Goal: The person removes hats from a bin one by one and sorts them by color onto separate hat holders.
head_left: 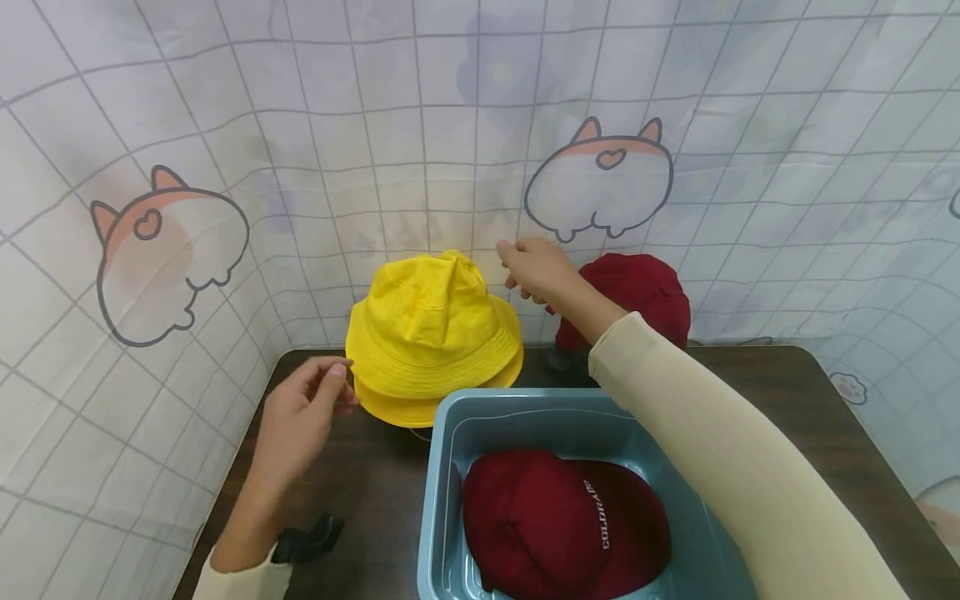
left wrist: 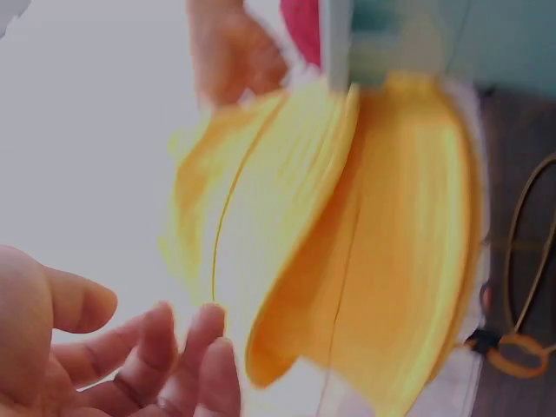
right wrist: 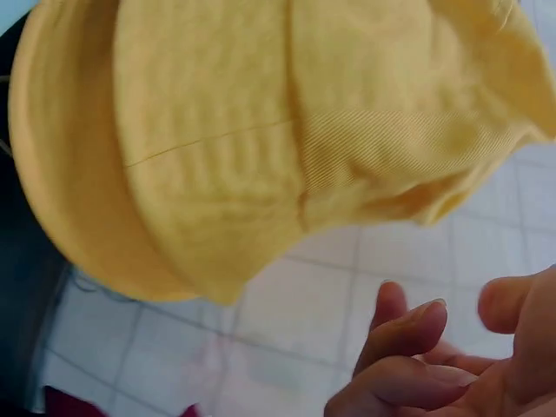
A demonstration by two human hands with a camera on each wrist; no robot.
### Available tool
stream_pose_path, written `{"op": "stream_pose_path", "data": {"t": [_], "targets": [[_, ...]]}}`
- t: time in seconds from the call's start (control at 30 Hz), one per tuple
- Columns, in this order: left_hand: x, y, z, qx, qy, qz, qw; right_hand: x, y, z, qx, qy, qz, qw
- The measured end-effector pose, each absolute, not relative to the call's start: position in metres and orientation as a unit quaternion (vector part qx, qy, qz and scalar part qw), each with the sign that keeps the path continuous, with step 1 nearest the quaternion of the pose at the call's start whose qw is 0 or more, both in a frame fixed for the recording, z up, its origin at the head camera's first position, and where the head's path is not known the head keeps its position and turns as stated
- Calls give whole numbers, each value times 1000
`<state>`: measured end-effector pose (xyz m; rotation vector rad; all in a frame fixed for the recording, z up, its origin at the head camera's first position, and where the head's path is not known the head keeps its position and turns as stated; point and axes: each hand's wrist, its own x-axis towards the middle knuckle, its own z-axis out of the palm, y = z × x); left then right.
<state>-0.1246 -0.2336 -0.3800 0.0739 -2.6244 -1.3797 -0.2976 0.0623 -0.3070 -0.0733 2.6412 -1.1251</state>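
The left hand and the right hand are loose, fingers bent, holding nothing. They are on 2 sides of the yellow hats, at the back of the dark table, just behind the blue tub. To pick up a hat well, I think each thumb goes on top of the brim and the fingers go under it, held softly so the crown isn't squashed. I count 2 yellow hats by their brims, 1 red cap in the tub, 1 other red cap at the back, and 1 tub. I can't tell if more are tucked underneath.
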Motion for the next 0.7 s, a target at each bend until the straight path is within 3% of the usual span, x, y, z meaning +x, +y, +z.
{"op": "stream_pose_path", "data": {"t": [0.13, 0.3, 0.57, 0.7], "targets": [[-150, -248, -376, 73, -861, -496, 82, -300, 72, -319, 40, 886, -418, 194], [-177, -256, -380, 112, -857, -500, 56, -300, 77, -333, 58, 869, -419, 259], [-201, -260, -400, 123, -849, -512, -32, -294, 80, -349, 45, 836, -444, 318], [-205, -260, -406, 121, -838, -530, -43, -292, 83, -353, 53, 810, -473, 343]]}}
